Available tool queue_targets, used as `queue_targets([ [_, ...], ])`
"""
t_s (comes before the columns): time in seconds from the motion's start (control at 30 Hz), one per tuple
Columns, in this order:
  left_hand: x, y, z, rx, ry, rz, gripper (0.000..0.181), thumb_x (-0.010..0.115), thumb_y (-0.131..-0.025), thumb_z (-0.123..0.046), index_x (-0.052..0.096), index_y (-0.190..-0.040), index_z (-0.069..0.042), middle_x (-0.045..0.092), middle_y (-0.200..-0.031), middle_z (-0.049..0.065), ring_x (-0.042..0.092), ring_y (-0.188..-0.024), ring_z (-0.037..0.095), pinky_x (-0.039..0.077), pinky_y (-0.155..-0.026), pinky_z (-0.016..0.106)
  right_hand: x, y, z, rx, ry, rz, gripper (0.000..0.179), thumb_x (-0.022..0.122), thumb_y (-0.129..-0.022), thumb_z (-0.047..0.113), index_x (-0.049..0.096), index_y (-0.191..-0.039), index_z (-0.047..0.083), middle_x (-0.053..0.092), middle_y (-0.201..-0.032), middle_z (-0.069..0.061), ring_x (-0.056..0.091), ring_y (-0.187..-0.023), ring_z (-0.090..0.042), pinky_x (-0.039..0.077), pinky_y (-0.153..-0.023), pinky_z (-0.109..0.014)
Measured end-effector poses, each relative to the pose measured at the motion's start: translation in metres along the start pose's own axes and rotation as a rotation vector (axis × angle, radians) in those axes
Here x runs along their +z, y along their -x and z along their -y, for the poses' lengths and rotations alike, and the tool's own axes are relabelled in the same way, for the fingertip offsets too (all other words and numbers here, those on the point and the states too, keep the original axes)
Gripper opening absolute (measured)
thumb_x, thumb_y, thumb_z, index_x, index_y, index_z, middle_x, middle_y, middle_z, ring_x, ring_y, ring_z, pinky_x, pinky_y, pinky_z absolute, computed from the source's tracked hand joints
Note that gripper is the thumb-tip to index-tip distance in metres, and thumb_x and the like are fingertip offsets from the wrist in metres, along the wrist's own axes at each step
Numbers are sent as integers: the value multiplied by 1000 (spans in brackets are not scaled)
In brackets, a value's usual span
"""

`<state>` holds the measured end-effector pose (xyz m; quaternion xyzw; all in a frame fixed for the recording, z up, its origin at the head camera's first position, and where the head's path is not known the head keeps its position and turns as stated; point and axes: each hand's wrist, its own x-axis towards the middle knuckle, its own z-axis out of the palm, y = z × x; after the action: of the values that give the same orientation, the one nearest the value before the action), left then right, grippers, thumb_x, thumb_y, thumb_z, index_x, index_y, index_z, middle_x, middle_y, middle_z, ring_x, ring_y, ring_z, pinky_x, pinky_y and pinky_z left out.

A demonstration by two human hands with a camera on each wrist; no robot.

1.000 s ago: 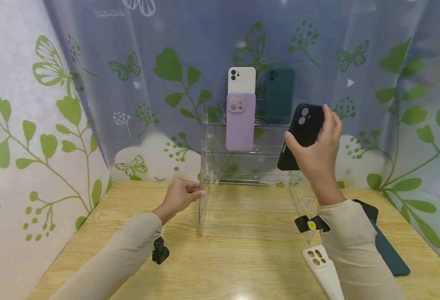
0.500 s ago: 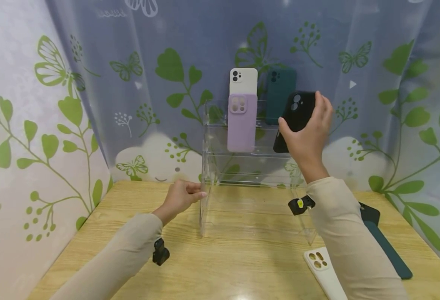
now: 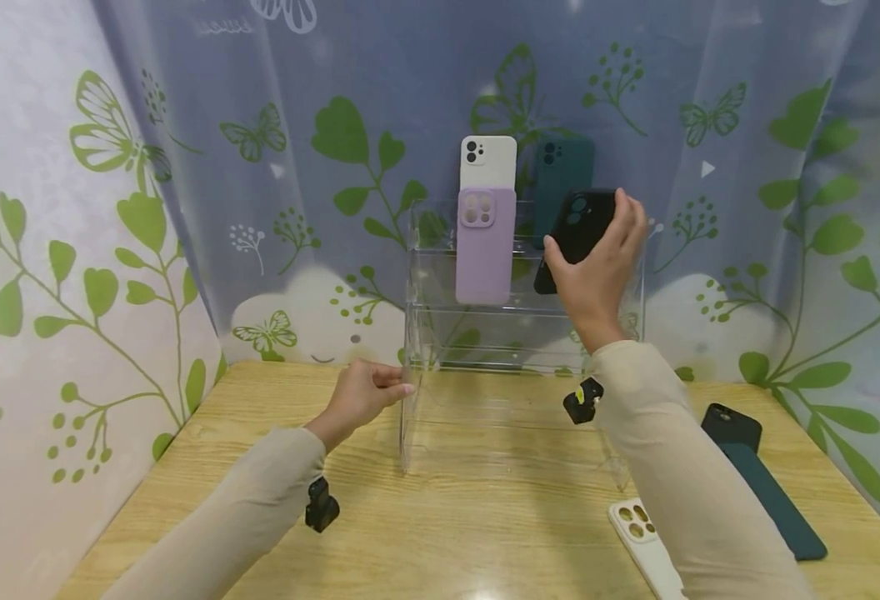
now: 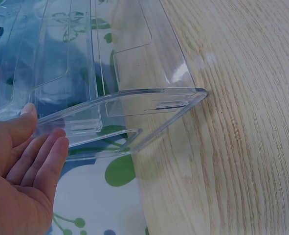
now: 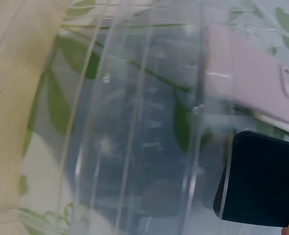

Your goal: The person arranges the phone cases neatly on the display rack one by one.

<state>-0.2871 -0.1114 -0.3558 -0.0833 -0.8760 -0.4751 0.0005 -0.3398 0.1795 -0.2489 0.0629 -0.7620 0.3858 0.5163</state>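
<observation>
Head view, and look at the right hand [image 3: 599,267], holding the black case [image 3: 575,242] across its width, thumb on the left edge, fingers on the right, just right of centre in the upper half. It's on a lean: long axis from lower left to upper right, camera holes at the raised end, back towards us. The hand covers its lower right part, and whether it touches the clear stand [image 3: 408,417] behind, I can't tell. The green case [image 3: 563,175] loses its lower right portion behind it, while the lilac case [image 3: 485,258] hides the bottom of the upright white case [image 3: 488,164]. Left of centre, the left hand [image 3: 361,393] pinches the stand's side panel; left wrist view backs that up, hand cut off at the left edge. Over to right wrist view, rather blurred: just the case's lower end, at lower right, pointing left, long axis sloping slightly down to the right, the rest past the frame edge, with a sliver of finger in the corner. Back in head view, lower right, the sleeve [image 3: 680,450] covers part of a second white case [image 3: 638,533].
</observation>
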Motion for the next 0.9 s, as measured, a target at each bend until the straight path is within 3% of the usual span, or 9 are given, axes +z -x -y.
queue_targets([
  [0.13,1,0,0,-7,4,0,41,73,-86,-18,65,-123,-1,70,-108,15,67,-101,26,57,-80,36,4,2,-6,5,48,38,83,74,-84,31,27,-147,7,25,-148,-12,24,-139,-21,23,-115,-34],
  [0.4,1,-1,-1,-6,-6,-5,41,73,-86,-19,65,-123,-2,71,-108,14,67,-100,26,57,-80,36,8,2,-12,-9,104,141,84,74,-85,26,25,-149,4,24,-149,-18,24,-138,-31,22,-115,-45],
  [0.73,1,0,-1,0,1,-4,40,73,-87,-18,65,-123,-2,70,-109,15,67,-101,26,57,-81,36,14,2,-8,56,238,254,86,67,-91,30,13,-154,7,12,-156,-18,19,-141,-36,23,-115,-50],
  [0.9,1,0,0,5,9,-3,40,73,-87,-17,65,-123,-1,70,-109,15,67,-102,27,57,-81,36,17,10,-10,66,283,287,84,67,-91,27,15,-154,5,10,-158,-18,21,-138,-41,24,-112,-53],
])
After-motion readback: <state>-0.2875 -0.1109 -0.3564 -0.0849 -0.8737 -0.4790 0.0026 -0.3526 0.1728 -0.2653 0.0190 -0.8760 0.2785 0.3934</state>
